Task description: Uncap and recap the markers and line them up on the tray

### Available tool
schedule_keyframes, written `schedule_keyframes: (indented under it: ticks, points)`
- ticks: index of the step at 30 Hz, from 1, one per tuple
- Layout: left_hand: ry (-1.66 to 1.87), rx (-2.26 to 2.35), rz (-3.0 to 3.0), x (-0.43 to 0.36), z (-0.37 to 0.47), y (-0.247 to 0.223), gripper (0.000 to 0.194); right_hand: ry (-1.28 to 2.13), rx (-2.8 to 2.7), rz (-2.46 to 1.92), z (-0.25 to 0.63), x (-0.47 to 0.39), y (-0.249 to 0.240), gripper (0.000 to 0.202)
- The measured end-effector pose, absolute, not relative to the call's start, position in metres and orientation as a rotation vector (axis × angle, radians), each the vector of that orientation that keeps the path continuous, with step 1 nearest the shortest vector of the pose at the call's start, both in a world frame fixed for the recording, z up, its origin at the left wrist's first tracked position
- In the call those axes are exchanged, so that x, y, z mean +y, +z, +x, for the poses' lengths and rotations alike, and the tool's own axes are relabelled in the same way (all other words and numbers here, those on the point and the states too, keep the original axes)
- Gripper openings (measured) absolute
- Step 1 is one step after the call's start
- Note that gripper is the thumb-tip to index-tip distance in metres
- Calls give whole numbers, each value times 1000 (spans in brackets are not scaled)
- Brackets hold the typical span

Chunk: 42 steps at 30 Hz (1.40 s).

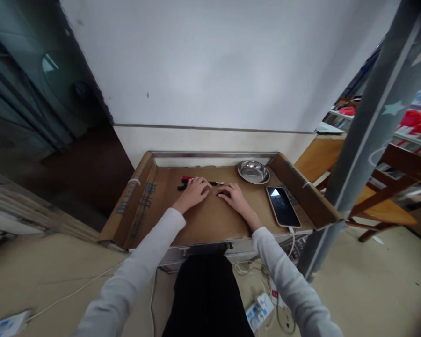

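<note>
My left hand is over the middle of a cardboard-lined tabletop, its fingers bent and drawn in toward the thumb. Behind it are a red-ended pen and a dark object, both partly covered by the hand. A black-and-white pen lies just beyond the fingertips, in the gap between my hands. My right hand faces the left one, thumb and fingers closed together low over the cardboard. Whatever the fingers of either hand hold is too small to make out.
A round metal dish sits at the back right. In front of it lies a phone with a white cable. Raised cardboard flaps edge both sides. A grey post and wooden chair stand right; a power strip lies below.
</note>
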<state>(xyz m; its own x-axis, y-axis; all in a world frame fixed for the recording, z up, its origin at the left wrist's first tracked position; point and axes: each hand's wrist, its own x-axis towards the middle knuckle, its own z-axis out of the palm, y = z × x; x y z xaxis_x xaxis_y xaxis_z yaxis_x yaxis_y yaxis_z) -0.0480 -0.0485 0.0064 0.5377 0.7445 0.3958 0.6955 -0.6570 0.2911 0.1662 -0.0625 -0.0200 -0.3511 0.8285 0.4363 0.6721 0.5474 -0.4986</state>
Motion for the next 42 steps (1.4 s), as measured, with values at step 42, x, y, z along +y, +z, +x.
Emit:
schedule_keyframes:
  ticks: [42]
  points:
    - [913,1319,2258,-73,-116,-2,12,695,-1612,-1170,113,-71,-5,23]
